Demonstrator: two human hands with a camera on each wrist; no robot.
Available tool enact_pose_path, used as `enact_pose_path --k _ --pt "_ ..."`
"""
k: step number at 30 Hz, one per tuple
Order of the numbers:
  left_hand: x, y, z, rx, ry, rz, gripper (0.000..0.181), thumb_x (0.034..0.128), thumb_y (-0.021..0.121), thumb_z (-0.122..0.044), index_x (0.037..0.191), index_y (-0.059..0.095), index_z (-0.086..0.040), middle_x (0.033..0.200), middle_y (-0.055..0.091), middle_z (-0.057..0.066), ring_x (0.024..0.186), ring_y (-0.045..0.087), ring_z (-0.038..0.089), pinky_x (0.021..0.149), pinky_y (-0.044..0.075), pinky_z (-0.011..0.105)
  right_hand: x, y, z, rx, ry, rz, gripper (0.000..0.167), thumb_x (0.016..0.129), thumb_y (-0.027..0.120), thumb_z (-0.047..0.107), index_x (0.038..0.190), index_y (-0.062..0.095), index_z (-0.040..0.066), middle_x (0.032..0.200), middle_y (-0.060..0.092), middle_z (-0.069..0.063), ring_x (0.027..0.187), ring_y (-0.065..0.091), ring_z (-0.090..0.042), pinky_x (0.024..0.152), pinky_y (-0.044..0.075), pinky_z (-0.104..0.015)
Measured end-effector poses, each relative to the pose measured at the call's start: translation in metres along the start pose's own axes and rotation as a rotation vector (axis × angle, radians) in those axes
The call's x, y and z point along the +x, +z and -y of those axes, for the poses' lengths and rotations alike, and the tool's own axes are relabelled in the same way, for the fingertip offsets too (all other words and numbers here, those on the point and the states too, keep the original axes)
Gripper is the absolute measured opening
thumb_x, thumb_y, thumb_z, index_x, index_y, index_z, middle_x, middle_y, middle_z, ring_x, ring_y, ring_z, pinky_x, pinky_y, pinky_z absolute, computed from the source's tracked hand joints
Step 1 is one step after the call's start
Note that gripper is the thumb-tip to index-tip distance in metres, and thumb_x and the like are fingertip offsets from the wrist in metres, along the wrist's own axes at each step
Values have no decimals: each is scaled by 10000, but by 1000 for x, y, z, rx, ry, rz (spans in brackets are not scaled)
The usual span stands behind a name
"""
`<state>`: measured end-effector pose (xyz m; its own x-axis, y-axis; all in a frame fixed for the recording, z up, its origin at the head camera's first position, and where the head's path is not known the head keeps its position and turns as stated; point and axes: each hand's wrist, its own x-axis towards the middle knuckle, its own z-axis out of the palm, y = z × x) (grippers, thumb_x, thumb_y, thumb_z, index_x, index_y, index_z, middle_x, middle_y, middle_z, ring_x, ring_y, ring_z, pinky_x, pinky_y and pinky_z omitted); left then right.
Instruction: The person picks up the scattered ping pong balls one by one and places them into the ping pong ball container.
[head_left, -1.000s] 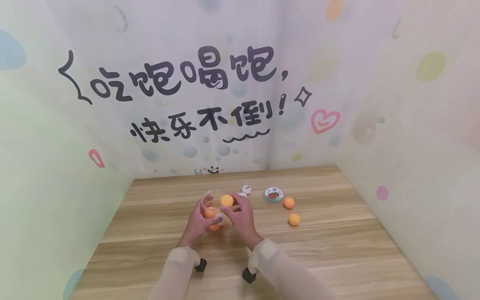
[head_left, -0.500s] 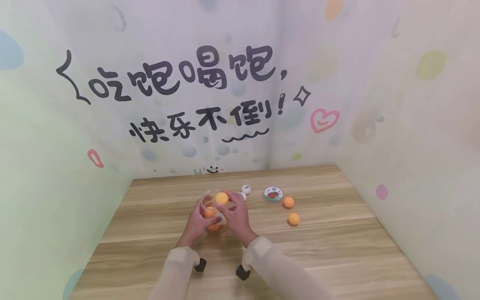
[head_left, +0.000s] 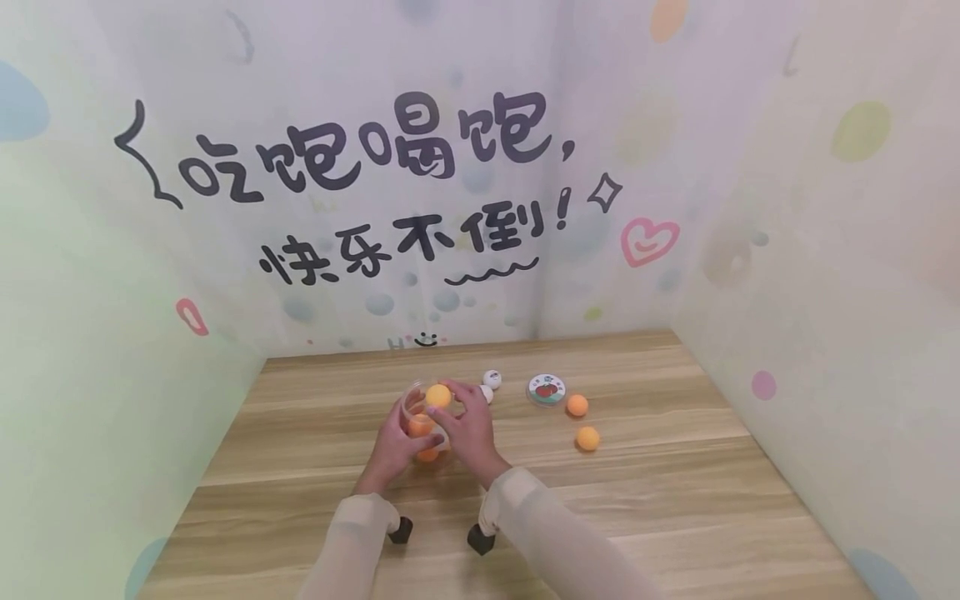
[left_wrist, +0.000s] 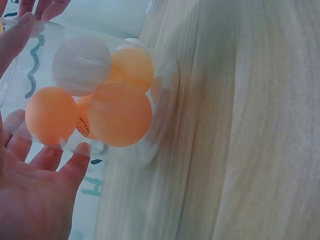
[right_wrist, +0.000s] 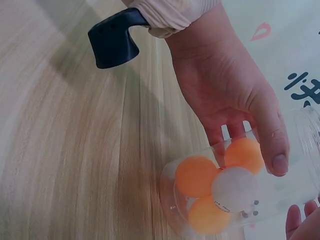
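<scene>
A clear plastic jar [left_wrist: 167, 100] stands on the wooden table with its mouth up, holding several orange table tennis balls [left_wrist: 122, 117] and a white one [right_wrist: 234, 190]. My left hand [head_left: 388, 446] grips the jar's side, its thumb [right_wrist: 275, 155] on the near wall. Above the jar's mouth, my right hand [head_left: 472, 425] pinches an orange table tennis ball [head_left: 438, 396] between thumb and fingers. In the right wrist view only some of the right hand's fingers [right_wrist: 302, 225] show, at the lower right corner.
Behind the right hand lie two white balls [head_left: 492, 379], one partly hidden by it. Farther right are a round lid [head_left: 547, 389] with a red picture and two orange balls [head_left: 577, 406] on the wooden table [head_left: 675, 483]. Printed walls surround the table.
My right hand has moved left with the orange ball, bringing it over the jar's mouth. The left hand and the jar have stayed in place.
</scene>
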<state>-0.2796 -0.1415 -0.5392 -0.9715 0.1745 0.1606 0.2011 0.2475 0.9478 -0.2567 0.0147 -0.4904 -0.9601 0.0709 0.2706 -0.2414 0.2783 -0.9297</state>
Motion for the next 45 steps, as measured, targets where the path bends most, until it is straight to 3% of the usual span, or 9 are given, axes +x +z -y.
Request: enact_pose_path --k 4,11,17,19,26,39,45 --pt "0 0 -2 3 -19 -2 892 774 839 -225 1497 318 -254 1494 401 5 1363 387 288 1054 391 446 0 0 2 -19 29 2 432 873 746 234 1287 628 196 1287 508 -55 1163 516 -323 827 542 -341" --pt "-13 -2 -38 7 -29 29 855 815 793 -98 1508 292 -103 1515 362 147 1369 358 372 1062 371 476 -1 3 -1 -1 37 -15 444 863 754 269 1283 635 186 1285 513 -70 1165 522 -318 837 547 -343" --pt "-2 0 -6 -18 -33 8 889 777 834 -161 1500 316 -200 1514 375 78 1372 367 327 1071 362 471 -2 3 -4 -21 41 -22 444 854 753 329 1267 645 207 1261 522 -51 1112 526 -236 788 553 -292" --pt "-1 1 -3 -13 -27 4 895 766 842 -203 1495 323 -224 1508 383 56 1368 375 314 1068 370 468 -3 3 -5 -31 38 -24 442 854 747 348 1260 646 204 1256 526 -44 1110 520 -218 780 549 -284" --pt "-1 1 -2 -2 -23 -12 903 749 851 -264 1492 340 -233 1501 395 4 1365 379 298 1058 380 466 -5 3 -7 -31 5 -28 420 867 733 344 1250 638 198 1238 532 -25 1114 517 -208 786 538 -293" --pt "-2 -1 -2 0 -1 -10 900 750 856 -238 1485 339 -177 1488 417 48 1361 387 289 1067 378 445 -6 2 -10 -39 -29 -26 312 890 727 218 1175 659 111 1217 553 -39 1098 541 -259 768 540 -296" --pt "-1 0 0 -7 8 1 892 752 855 -226 1482 344 -178 1480 428 58 1363 386 292 1062 384 444 -9 -2 -13 -50 -38 -10 264 903 711 220 1159 669 172 1222 543 -8 1033 574 -293 744 537 -284"
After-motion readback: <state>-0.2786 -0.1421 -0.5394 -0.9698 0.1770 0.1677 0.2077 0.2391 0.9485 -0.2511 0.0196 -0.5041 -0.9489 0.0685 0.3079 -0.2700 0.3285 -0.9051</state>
